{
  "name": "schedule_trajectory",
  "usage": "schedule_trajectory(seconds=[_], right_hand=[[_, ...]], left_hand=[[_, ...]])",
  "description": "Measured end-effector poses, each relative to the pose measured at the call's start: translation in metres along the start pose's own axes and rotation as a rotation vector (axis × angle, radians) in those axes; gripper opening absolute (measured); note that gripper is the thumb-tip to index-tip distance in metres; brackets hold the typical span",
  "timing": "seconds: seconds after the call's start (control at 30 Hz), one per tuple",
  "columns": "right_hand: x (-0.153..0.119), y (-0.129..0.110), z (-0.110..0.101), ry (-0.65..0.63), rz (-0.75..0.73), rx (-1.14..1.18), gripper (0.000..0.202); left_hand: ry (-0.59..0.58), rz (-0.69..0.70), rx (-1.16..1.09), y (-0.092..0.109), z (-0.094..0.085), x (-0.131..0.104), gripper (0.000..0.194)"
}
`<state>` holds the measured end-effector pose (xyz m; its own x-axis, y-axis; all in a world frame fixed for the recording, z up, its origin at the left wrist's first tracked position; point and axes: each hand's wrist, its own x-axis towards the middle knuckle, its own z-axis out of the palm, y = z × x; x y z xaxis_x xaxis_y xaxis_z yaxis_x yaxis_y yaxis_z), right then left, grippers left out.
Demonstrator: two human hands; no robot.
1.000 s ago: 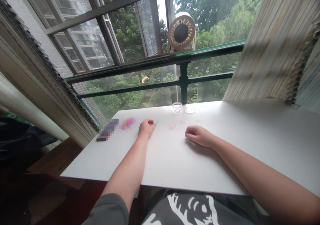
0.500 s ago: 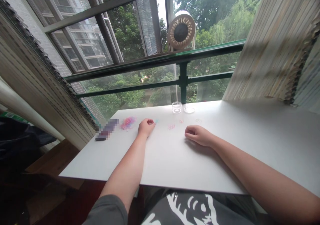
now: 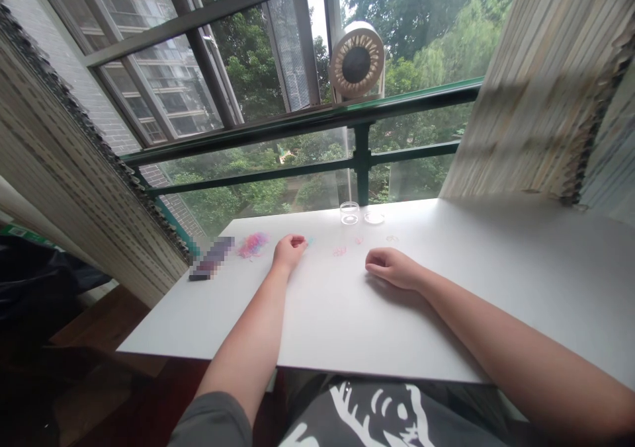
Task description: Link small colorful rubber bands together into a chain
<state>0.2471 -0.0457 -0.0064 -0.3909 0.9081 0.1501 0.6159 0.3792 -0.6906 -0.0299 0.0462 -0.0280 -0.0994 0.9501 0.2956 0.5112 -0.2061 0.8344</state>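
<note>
My left hand rests on the white table with thumb and forefinger pinched together. Its fingertips are right beside a small teal cluster; whatever they may hold is too small to make out. To its left lies a loose heap of tiny pink, purple and orange pieces, perhaps little bands. My right hand lies on its side on the table, fingers curled in, and nothing shows in it. Between the hands are a pink cluster and a smaller reddish one. A pale yellowish cluster sits behind my right hand.
A clear round container and a clear shallow lid or dish stand at the white table's back edge. A blurred-out dark object lies at the left. Behind are a green railing, a round fan and curtains.
The view has shifted very slightly. Both hands keep nearly the same pose and place on the table, and the coloured clusters look unchanged.
</note>
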Motion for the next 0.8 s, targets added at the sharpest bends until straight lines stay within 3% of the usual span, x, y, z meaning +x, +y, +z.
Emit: schedule_trajectory(seconds=[0.8], right_hand=[[-0.0006,-0.0021,0.0007,0.003,0.003,-0.028,0.015]], left_hand=[[-0.084,0.054,-0.034,0.0074,0.0074,-0.0085,0.020]])
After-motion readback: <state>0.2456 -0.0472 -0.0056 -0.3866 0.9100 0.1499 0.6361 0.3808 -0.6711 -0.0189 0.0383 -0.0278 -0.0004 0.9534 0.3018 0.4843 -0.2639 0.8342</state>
